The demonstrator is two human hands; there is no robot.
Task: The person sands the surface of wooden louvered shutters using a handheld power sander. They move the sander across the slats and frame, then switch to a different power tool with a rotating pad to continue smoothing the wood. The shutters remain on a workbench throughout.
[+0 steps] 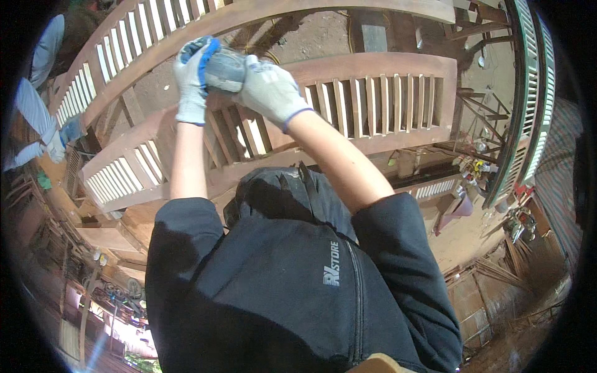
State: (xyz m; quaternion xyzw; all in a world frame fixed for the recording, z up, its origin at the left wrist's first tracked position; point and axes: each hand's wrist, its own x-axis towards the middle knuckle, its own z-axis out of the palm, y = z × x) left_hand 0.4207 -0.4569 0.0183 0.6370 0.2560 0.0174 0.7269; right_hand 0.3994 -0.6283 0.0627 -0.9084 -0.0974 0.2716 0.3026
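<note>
Both my hands wear grey work gloves and grip a grey power tool (224,69) with a blue part at its left end. My left hand (191,81) wraps the tool's left end from below. My right hand (270,90) clasps its right end. The tool is held just above a slatted wooden door panel (373,105), which lies flat beneath my arms. My dark sweatshirt fills the lower middle of the view. What the tool's underside touches is hidden.
A second slatted wooden panel (124,43) lies beyond the first. Another person's sleeve and gloved hand (56,140) show at the far left. A green louvred frame (528,93) stands at the right, with scattered tools (491,174) and timber on the dirt floor.
</note>
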